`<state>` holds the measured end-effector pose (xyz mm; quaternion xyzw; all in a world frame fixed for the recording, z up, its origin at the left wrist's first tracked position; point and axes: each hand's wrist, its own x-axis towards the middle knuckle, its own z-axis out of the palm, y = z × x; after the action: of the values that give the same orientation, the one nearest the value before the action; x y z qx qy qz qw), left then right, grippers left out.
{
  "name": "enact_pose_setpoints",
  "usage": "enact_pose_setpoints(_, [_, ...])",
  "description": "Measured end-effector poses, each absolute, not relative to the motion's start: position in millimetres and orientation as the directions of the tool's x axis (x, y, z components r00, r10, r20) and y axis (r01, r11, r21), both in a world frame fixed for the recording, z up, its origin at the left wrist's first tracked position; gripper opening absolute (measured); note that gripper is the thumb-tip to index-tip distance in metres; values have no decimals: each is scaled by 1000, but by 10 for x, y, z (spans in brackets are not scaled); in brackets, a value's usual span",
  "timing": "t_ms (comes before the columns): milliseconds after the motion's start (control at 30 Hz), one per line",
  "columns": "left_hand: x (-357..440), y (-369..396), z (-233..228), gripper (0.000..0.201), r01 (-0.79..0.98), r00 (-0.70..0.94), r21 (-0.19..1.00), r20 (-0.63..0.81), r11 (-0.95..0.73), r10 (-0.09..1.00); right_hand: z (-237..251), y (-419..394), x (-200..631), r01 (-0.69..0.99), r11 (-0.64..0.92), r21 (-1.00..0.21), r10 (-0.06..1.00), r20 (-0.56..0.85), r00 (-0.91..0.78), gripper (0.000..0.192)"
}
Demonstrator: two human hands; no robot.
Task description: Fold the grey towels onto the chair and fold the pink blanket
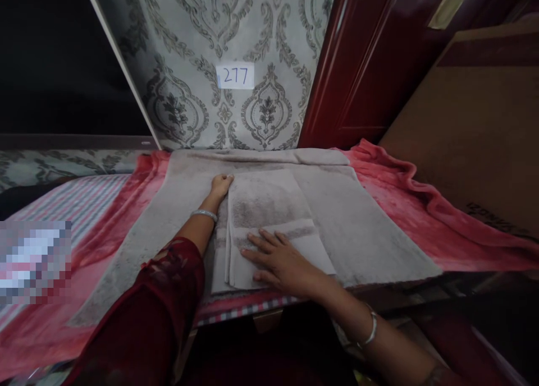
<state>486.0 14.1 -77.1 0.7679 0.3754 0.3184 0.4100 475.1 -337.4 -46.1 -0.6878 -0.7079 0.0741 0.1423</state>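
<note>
A grey towel (269, 201), folded into layers with a paler band across its near part, lies on a larger grey cloth (362, 223). At the towel's far left corner, my left hand (220, 186) is closed on the edge, its fingers partly hidden. My right hand (282, 262) lies flat with fingers spread over the near part of the towel, around the pale band. The layered edges show along the towel's left side.
Under the grey cloth spreads a red plush blanket (404, 206), over a checked cloth (92, 195). A patterned wall with a "277" label (235, 76) stands behind. A dark screen (63, 66) is left; a red cabinet (357, 55) and cardboard box (475, 128) are right.
</note>
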Motion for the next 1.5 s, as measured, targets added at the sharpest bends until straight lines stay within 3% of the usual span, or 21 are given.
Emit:
enact_pose_setpoints(67, [4842, 133, -754, 35, 318, 519, 864, 186, -391, 834, -311, -3281, 4884, 943, 35, -331, 993, 119, 4, 54])
enact_pose_setpoints(167, [4815, 117, -726, 35, 325, 532, 854, 191, -407, 825, -210, -3068, 5022, 960, 6, -281, 980, 194, 50, 62])
enact_pose_setpoints(300, [4790, 101, -718, 35, 352, 528, 827, 212, -439, 822, -394, -2858, 5035, 971, 114, -209, 983, 167, -80, 67])
enact_pose_setpoints(567, [4802, 84, -579, 21, 479, 514, 707, 255, -521, 819, -585, -2846, 5010, 953, 158, -257, 981, 154, -121, 67])
enact_pose_setpoints(633, [4808, -4, -477, 30, 505, 516, 656, 292, -561, 805, -571, -2839, 5022, 949, 156, -274, 983, 141, -121, 67])
enact_pose_setpoints(700, [4786, -164, -404, 46, 489, 549, 598, 355, -635, 757, -571, -2830, 5031, 946, 155, -286, 983, 136, -120, 68])
enact_pose_setpoints(800, [4691, -467, -419, 61, 391, 727, 447, 386, -804, 568, -590, -2822, 5028, 941, 157, -301, 983, 143, -118, 68])
enact_pose_setpoints(900, [4589, -674, -527, 63, 346, 893, 254, 205, -903, 400, -608, -2829, 5003, 938, 153, -312, 980, 171, -103, 66])
enact_pose_setpoints(967, [4561, -717, -569, 62, 368, 909, 192, 131, -910, 395, -603, -2841, 4989, 938, 150, -313, 979, 182, -95, 65])
enact_pose_setpoints(1067, [4565, -729, -520, 62, 400, 900, 187, 102, -897, 423, -553, -2868, 5031, 929, 170, -328, 976, 184, -113, 63])
enact_pose_setpoints(1200, [4404, -898, -355, 59, 430, 886, 201, 93, -880, 454, -415, -2856, 5277, 865, 244, -439, 952, 279, -127, 40])
enact_pose_setpoints(1300, [4074, -1179, -315, 45, 286, 930, 187, 183, -940, 319, -342, -2753, 5509, 867, 187, -461, 923, 385, 5, 42])
enact_pose_setpoints(1367, [3841, -1356, -355, 40, 164, 957, 201, 204, -966, 205, -350, -2653, 5609, 905, 128, -405, 933, 358, 28, 47])
enact_pose_setpoints(1500, [3578, -1475, -525, 66, 73, 970, 239, 210, -968, 125, -453, -2469, 5697, 954, 152, -259, 978, 177, -108, 51])
